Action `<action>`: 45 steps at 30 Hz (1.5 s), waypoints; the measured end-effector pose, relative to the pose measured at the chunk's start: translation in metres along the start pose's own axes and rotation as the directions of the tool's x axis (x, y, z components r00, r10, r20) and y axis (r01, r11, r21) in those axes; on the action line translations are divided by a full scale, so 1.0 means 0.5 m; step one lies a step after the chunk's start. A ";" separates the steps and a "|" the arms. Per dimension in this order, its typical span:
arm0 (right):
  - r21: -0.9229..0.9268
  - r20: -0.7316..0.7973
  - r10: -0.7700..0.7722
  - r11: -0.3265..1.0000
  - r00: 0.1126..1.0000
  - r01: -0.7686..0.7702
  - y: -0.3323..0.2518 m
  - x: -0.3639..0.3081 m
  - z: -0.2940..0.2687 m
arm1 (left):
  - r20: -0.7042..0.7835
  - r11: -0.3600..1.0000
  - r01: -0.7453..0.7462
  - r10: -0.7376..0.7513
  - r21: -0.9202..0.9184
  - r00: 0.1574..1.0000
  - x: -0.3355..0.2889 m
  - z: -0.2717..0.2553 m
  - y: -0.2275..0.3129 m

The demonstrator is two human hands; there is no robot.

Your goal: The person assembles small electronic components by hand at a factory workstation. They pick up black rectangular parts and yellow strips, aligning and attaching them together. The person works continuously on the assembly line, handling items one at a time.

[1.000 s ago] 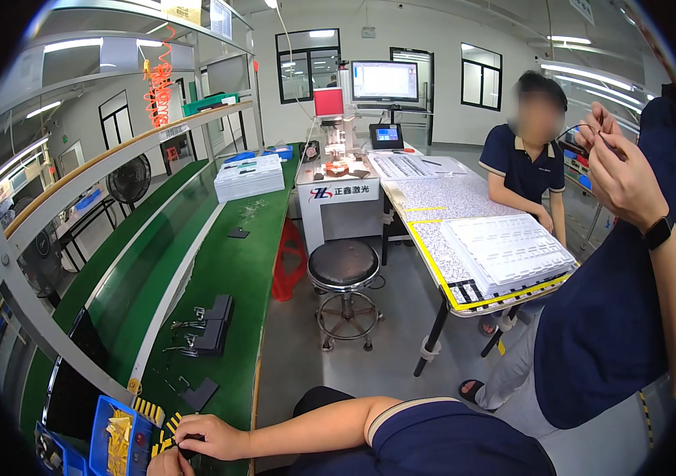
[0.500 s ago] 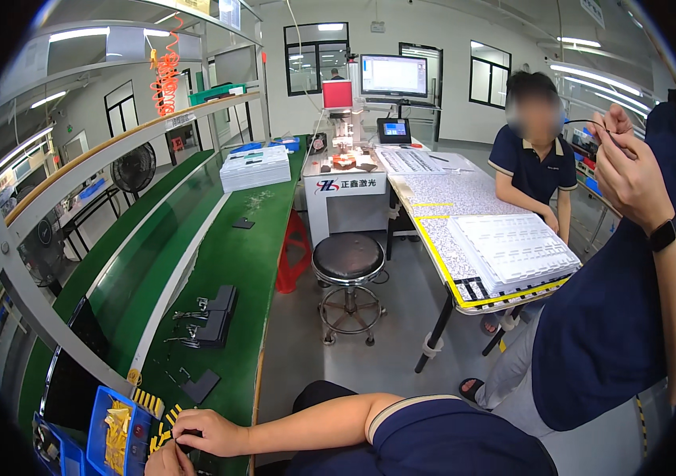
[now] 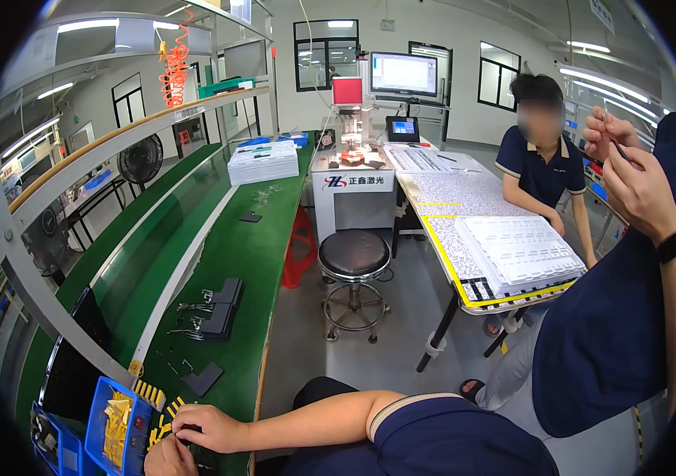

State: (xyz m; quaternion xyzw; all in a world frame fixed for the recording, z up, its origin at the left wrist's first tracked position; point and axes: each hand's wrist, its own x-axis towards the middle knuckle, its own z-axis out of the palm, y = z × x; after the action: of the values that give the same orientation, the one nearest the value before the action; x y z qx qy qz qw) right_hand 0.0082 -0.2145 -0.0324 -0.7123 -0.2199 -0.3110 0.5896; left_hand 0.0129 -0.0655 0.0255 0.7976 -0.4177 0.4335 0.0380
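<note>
At the lower left, over the green bench (image 3: 231,317), my right hand (image 3: 209,430) is closed in a pinch on a small dark piece (image 3: 190,428). My left hand (image 3: 168,458) is just below, its fingertips pressed together against the same piece; the kind of piece is too small to make out. Beside them lie several small yellow strips (image 3: 157,436). A blue bin (image 3: 93,432) next to my left hand holds more yellow pieces (image 3: 116,420). Farther along the bench are a flat black piece (image 3: 205,379) and a stack of black parts with metal fittings (image 3: 223,313).
A standing co-worker's hands (image 3: 631,170) hold a thin dark thing at the right. Another person (image 3: 540,163) is at a table with white trays (image 3: 520,250). A round stool (image 3: 355,254) stands in the aisle before a machine (image 3: 350,139). A metal rack post (image 3: 52,309) rises at the left.
The view has shifted slightly. My hands stay together at the bench, and the dark piece between them shows more. The standing co-worker's hands have changed their grip on the thin dark thing.
</note>
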 end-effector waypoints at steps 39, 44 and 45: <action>0.152 -0.023 0.158 0.977 0.987 -0.153 0.020 -0.021 0.012 | -0.061 0.965 0.027 -0.045 -0.262 0.997 -0.012 0.022 0.009; 0.215 0.022 0.181 0.960 0.983 -0.182 0.015 -0.018 0.009 | 0.024 0.935 0.081 -0.077 -0.344 0.997 -0.017 0.023 0.005; 0.234 0.011 0.183 0.955 0.983 -0.181 0.017 -0.020 0.010 | 0.059 0.930 0.096 -0.080 -0.356 0.995 -0.018 0.024 0.005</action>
State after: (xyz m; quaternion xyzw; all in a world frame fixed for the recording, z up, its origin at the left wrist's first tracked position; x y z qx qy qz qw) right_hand 0.0079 -0.2110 -0.0459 -0.6533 -0.1852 -0.2313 0.6967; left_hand 0.0166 -0.0665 0.0107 0.8044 -0.4543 0.3308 0.1928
